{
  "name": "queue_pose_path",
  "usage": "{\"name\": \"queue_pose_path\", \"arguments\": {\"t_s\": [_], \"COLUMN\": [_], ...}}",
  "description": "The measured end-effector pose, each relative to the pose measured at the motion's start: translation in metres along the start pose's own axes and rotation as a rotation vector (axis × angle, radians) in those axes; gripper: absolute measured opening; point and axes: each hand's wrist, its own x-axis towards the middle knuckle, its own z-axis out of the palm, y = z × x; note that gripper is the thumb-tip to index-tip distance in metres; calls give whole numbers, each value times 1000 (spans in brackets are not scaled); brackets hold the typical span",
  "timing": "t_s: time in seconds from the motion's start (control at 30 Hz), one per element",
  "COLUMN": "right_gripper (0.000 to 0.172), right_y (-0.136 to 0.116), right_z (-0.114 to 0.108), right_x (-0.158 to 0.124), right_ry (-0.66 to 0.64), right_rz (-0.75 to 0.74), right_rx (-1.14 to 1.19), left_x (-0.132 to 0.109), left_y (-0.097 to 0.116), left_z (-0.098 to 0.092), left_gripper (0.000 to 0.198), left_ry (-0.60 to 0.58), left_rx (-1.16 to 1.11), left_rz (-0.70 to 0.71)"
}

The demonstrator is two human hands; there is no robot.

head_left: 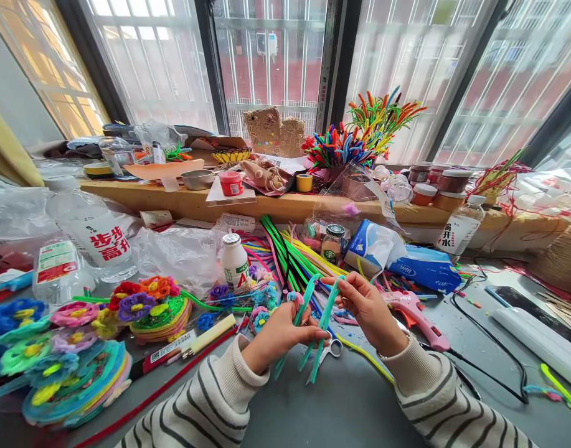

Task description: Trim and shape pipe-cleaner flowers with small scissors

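Several teal pipe cleaners (pixel 326 311) hang between my hands above the grey table (pixel 355 410). My left hand (pixel 285 333) is closed on them, with thumb and fingers pressed together around the lower part. The upper end of one bent piece is pinched between thumb and fingers of my right hand (pixel 365 308). Behind the strands lie small scissors (pixel 332 350), partly hidden. A pink glue gun (pixel 423 323) rests to the right of my right hand. Left of my left hand is a round green and yellow coil decorated with flowers (pixel 166 317).
A bundle of coloured pipe cleaners (pixel 285 249) lies beyond my hands. A small white bottle (pixel 235 261) stands left of it, a blue tissue pack (pixel 420 267) right. A black cable (pixel 495 342) curves across the right side. Large flower pieces (pixel 75 386) sit at left.
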Motion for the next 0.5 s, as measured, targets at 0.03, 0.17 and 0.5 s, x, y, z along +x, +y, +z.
{"name": "queue_pose_path", "arguments": {"t_s": [0.03,0.17,0.5], "right_gripper": [21,19,17], "right_y": [0,1,3], "right_z": [0,0,-4], "right_x": [0,-1,3], "right_ry": [-14,-20,-39], "right_rz": [10,49,-75], "right_rx": [40,155,42], "left_x": [0,0,3], "left_y": [1,2,-6], "left_z": [0,1,6], "left_gripper": [40,39,41], "left_ry": [-1,-8,-11], "left_rx": [1,2,-66], "left_rz": [2,-15,-63]}}
